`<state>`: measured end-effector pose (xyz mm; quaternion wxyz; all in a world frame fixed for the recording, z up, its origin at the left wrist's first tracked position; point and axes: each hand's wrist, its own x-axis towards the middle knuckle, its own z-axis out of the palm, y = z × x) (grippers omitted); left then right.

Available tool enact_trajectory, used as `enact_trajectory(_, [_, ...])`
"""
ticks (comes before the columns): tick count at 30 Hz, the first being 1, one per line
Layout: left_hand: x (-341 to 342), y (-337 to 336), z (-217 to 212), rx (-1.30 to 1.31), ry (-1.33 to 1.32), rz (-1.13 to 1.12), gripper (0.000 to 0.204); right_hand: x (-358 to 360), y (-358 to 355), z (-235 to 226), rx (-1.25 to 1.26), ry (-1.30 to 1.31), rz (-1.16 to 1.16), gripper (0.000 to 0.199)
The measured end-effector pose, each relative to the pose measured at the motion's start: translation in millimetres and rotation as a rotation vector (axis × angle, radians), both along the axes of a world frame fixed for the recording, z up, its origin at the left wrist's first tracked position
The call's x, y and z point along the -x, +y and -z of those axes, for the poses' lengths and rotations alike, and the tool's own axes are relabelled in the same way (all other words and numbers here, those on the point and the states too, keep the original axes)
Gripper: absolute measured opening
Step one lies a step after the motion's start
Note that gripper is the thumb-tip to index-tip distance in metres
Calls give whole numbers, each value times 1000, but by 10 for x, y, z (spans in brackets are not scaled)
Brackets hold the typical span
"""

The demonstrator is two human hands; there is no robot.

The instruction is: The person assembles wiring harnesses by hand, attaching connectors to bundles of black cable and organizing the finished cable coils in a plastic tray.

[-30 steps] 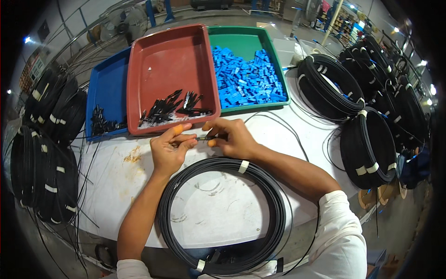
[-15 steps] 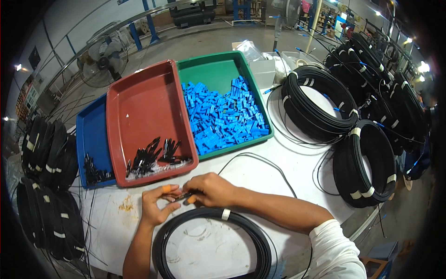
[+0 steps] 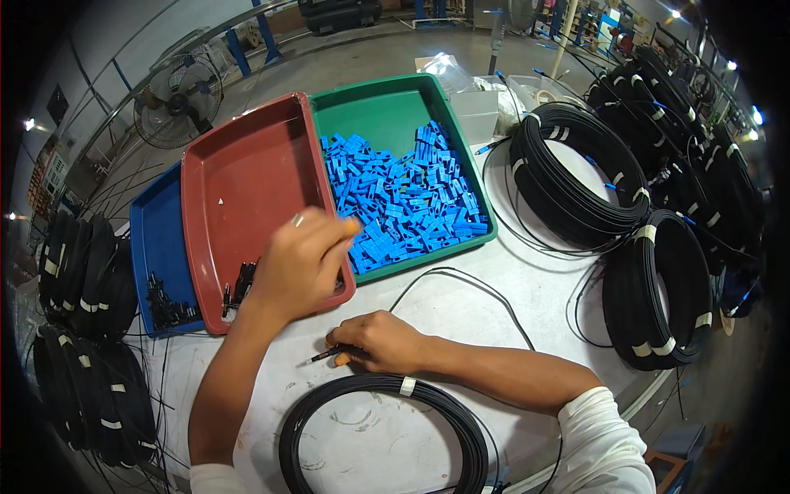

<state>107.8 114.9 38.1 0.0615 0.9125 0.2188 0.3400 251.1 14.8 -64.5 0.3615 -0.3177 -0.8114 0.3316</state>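
My right hand (image 3: 383,342) rests on the table, its fingers closed round the end of a black cable with a slim black connector (image 3: 323,356) sticking out to the left. Over the right rim of the red tray (image 3: 247,181) hangs my left hand (image 3: 300,263), fingers stretched toward the blue connector housings (image 3: 403,198) heaped in the green tray (image 3: 370,111). Its thumb is apart from the fingers, and nothing shows in it. Orange tape wraps a fingertip on each hand. Below my right hand lies a coil of black cable (image 3: 298,420) with a white band.
Thin black parts lie in the blue tray (image 3: 169,309) and, partly behind my left hand, in the red one. Banded black cable coils (image 3: 576,181) stand at the right, with more coils (image 3: 90,395) stacked left. A fan (image 3: 177,103) stands beyond the table.
My left hand has left my right hand and the cable end, moving up and forward over the red tray's edge. My right hand stays low, and the connector's tip now shows.
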Motion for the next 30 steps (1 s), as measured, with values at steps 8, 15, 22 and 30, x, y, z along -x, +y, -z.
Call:
enact_trajectory(8, [-1181,729,24,46,293,-361,24,-13,2,-9,-14,19,-9,23])
enact_trajectory(15, [-1270,772,63,153,432,-213,22,-4,31,12,-37,-23,-24,26])
enact_trajectory(22, [-1226,448,92,-149,380,19,39,6,39,48,-62,-32,-11,24])
enact_trajectory(30, [-1154,696,121,-13,515,398,37,12,60,68,-79,-43,-13,25])
